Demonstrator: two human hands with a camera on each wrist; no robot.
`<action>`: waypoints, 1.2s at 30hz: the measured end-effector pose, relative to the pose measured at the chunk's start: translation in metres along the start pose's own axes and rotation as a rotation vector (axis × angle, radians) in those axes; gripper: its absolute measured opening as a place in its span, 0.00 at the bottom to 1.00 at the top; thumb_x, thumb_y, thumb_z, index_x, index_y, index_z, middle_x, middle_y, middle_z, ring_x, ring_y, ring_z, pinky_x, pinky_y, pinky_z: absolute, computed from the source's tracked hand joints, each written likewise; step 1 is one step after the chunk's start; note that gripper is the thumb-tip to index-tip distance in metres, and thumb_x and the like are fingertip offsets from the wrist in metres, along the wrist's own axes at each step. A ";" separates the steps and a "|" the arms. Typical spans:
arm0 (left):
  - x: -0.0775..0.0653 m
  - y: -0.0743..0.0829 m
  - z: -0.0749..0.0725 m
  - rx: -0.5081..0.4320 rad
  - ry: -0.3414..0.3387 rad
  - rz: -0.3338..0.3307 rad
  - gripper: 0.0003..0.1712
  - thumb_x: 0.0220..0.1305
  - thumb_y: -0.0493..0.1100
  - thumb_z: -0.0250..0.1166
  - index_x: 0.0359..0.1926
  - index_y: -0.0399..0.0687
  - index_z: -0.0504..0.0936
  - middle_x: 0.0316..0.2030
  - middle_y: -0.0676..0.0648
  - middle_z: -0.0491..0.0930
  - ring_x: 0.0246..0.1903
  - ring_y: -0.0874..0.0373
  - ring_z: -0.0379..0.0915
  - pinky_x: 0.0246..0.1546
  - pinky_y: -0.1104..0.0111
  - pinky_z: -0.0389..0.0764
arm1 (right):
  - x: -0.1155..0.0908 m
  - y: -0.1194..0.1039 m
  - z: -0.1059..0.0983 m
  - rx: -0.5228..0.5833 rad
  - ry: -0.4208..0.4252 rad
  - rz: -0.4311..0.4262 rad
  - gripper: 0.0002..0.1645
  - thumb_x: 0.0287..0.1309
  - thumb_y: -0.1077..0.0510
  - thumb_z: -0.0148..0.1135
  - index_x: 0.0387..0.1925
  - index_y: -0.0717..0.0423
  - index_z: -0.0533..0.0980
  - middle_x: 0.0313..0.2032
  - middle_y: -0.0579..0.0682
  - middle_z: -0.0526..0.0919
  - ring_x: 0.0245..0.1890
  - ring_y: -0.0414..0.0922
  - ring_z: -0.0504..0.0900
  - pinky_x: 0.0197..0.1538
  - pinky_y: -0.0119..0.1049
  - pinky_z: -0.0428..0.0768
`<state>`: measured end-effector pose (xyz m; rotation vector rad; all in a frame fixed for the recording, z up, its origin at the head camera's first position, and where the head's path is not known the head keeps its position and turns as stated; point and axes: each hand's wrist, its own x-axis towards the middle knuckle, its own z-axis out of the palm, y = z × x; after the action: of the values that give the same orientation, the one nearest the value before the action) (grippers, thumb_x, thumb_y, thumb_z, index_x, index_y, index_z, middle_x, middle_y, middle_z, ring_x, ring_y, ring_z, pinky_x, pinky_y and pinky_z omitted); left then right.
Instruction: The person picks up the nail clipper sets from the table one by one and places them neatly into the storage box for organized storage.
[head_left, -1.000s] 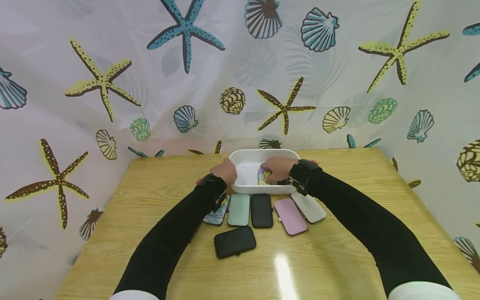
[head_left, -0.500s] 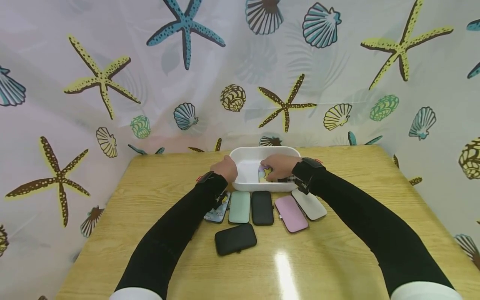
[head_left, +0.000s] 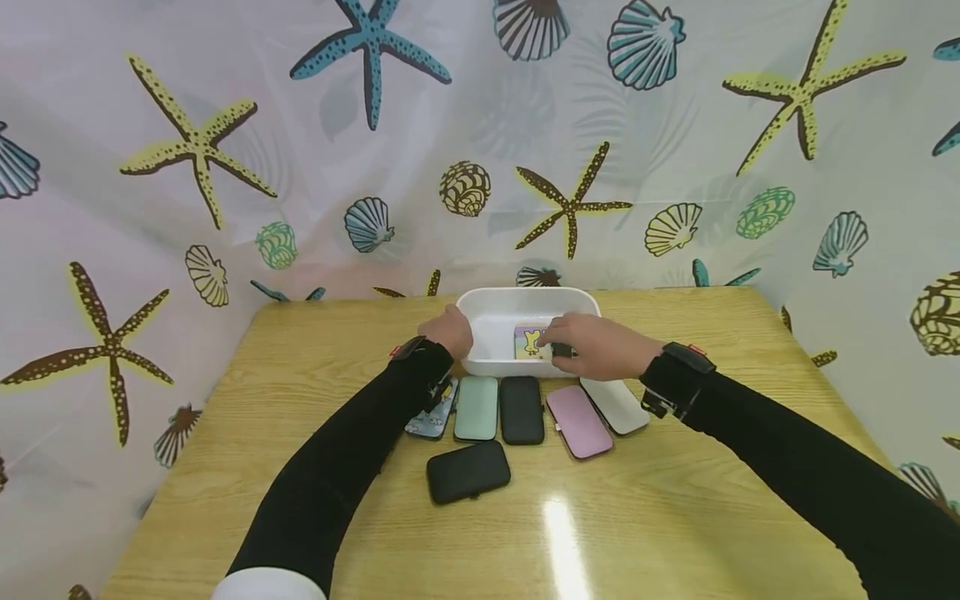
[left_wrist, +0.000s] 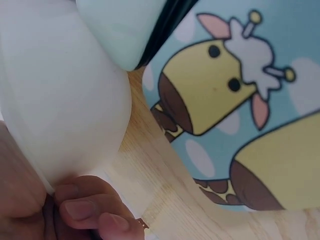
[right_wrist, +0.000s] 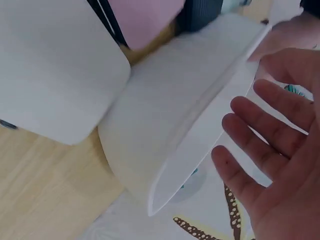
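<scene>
My left hand (head_left: 450,331) grips the left end of a white plastic bin (head_left: 498,367); in the left wrist view its fingers (left_wrist: 87,202) curl under the rim. My right hand (head_left: 603,346) is over the bin's right front part, holding nothing. In the right wrist view its fingers (right_wrist: 262,120) are spread and loosely bent beside the rim. Inside the bin lies a small flat case with a yellow cartoon print (head_left: 528,340); something dark beside it is partly hidden by my right hand.
Along the bin's front lie a giraffe-print case (head_left: 429,427), a mint case (head_left: 476,408), a black case (head_left: 522,410), a pink case (head_left: 579,422) and a white case (head_left: 618,406). Nearer lies another black case (head_left: 468,472). A shell-print cloth (head_left: 420,167) hangs behind the wooden table (head_left: 315,400).
My right hand has lifted off the printed case in the bin and drawn back to the right, its fingers loosening. My left hand stays on the bin's rim.
</scene>
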<state>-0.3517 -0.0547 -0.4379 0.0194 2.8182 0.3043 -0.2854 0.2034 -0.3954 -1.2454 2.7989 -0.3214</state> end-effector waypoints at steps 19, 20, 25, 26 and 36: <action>-0.001 -0.001 -0.003 0.014 -0.002 -0.008 0.32 0.75 0.44 0.52 0.71 0.32 0.56 0.38 0.41 0.80 0.34 0.50 0.78 0.36 0.62 0.73 | -0.045 -0.041 0.038 -0.043 -0.296 0.093 0.57 0.43 0.42 0.78 0.74 0.51 0.64 0.73 0.55 0.63 0.74 0.53 0.60 0.68 0.57 0.67; 0.000 -0.001 -0.002 0.016 -0.002 -0.008 0.32 0.75 0.45 0.53 0.71 0.32 0.56 0.38 0.41 0.80 0.34 0.50 0.78 0.37 0.61 0.73 | -0.045 -0.042 0.038 -0.043 -0.291 0.090 0.57 0.43 0.42 0.78 0.73 0.52 0.64 0.73 0.55 0.63 0.74 0.53 0.59 0.68 0.58 0.66; 0.002 0.000 -0.003 0.021 0.003 -0.012 0.31 0.75 0.45 0.53 0.70 0.33 0.57 0.38 0.41 0.80 0.34 0.50 0.78 0.38 0.61 0.75 | -0.043 -0.041 0.039 -0.045 -0.277 0.082 0.56 0.42 0.42 0.78 0.72 0.54 0.65 0.70 0.53 0.66 0.70 0.50 0.64 0.65 0.56 0.69; 0.001 0.000 -0.004 0.023 0.004 -0.012 0.31 0.76 0.45 0.53 0.70 0.33 0.57 0.38 0.41 0.80 0.33 0.50 0.78 0.38 0.61 0.75 | -0.043 -0.041 0.039 -0.050 -0.272 0.078 0.56 0.42 0.43 0.78 0.72 0.54 0.65 0.69 0.53 0.67 0.69 0.50 0.64 0.64 0.54 0.70; 0.001 -0.001 0.000 0.016 0.005 -0.012 0.33 0.76 0.45 0.51 0.73 0.33 0.54 0.39 0.40 0.81 0.34 0.50 0.78 0.43 0.60 0.76 | -0.037 -0.050 0.030 -0.079 -0.262 0.051 0.50 0.43 0.42 0.73 0.69 0.54 0.69 0.61 0.48 0.72 0.54 0.44 0.73 0.57 0.42 0.76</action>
<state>-0.3531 -0.0554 -0.4387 0.0050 2.8245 0.2801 -0.2200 0.1930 -0.4153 -1.1353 2.6351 -0.0406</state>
